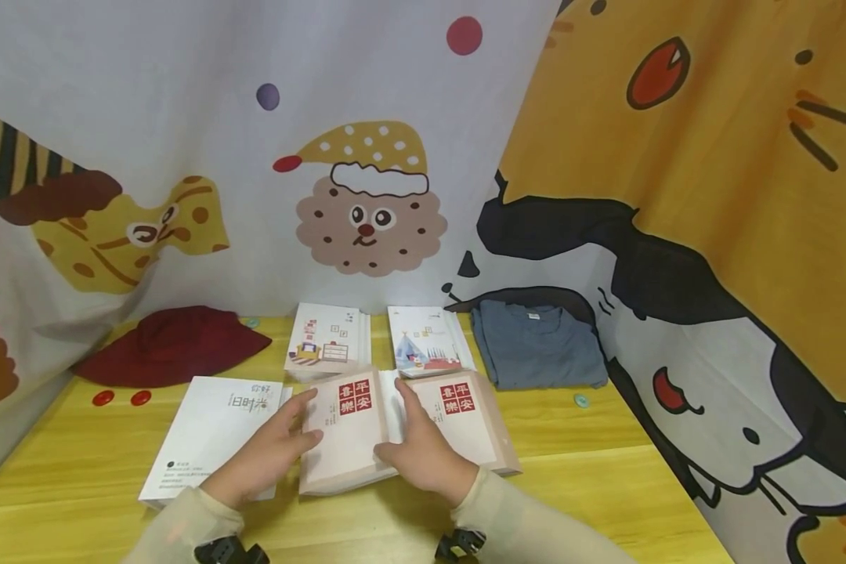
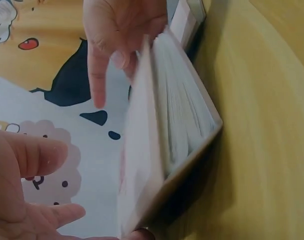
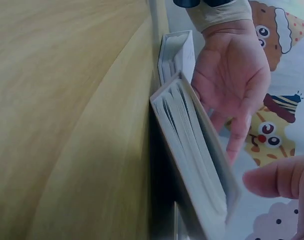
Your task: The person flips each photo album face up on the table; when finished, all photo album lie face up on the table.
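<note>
A pale pink album with a red square of Chinese characters lies between the two hands, tilted above the yellow wood-grain table. My left hand is at its left edge, thumb and fingers spread; one fingertip touches the lower corner in the left wrist view. At the opposite edge is my right hand, its thumb and forefinger extended. In the right wrist view that thumb stands apart from the cover, and the album's page block shows. Some fingers of both hands are hidden behind the album.
Right of the hands lies a matching pink album. On the left is a white album. Two illustrated white albums stand behind, between a dark red hat and a folded blue-grey shirt. A printed curtain hangs behind the table.
</note>
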`<action>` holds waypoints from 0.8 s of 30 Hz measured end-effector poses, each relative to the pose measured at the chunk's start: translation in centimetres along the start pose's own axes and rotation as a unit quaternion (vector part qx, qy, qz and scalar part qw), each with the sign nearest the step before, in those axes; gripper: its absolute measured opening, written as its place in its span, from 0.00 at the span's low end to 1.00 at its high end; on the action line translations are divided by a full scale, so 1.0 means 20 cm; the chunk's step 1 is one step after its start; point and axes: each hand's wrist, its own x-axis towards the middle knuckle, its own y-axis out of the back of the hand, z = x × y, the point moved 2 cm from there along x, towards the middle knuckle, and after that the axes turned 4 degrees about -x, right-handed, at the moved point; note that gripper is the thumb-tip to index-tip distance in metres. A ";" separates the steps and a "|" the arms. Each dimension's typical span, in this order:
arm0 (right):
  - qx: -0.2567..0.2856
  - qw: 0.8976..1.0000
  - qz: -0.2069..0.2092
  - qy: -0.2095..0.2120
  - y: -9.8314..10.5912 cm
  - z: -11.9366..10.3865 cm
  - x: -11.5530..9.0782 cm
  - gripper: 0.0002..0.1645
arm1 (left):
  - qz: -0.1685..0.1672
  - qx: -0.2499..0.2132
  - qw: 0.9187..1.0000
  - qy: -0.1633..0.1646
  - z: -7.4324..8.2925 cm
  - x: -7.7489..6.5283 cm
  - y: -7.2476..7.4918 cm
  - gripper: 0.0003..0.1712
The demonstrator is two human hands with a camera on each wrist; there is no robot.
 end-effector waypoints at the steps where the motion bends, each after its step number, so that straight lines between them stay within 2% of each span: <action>1: 0.005 1.000 -0.005 -0.009 -0.01 0.00 0.00 0.65 | 0.003 -0.001 1.000 -0.002 0.00 0.00 0.00 0.43; 5: 0.023 0.999 -0.018 -0.027 -0.02 0.01 0.01 0.65 | 0.005 -0.007 1.000 -0.010 0.01 -0.01 0.02 0.43; 9: 0.046 0.998 -0.024 -0.024 0.00 0.02 0.00 0.63 | 0.010 0.010 1.000 -0.005 0.02 -0.02 0.04 0.43; 12: 0.052 0.998 -0.021 -0.020 0.04 0.02 0.00 0.60 | 0.021 0.028 0.999 -0.009 0.04 -0.04 0.05 0.43; 15: 0.045 0.999 -0.006 -0.012 0.11 0.01 0.00 0.58 | 0.028 0.039 0.998 -0.031 0.07 -0.05 0.04 0.43; 20: 0.000 1.000 0.022 0.003 0.27 0.03 0.01 0.55 | 0.018 0.027 0.997 -0.068 0.14 -0.06 -0.03 0.41; 24: -0.054 0.998 0.038 0.016 0.39 0.07 0.01 0.48 | -0.001 0.003 0.997 -0.081 0.16 -0.02 -0.12 0.38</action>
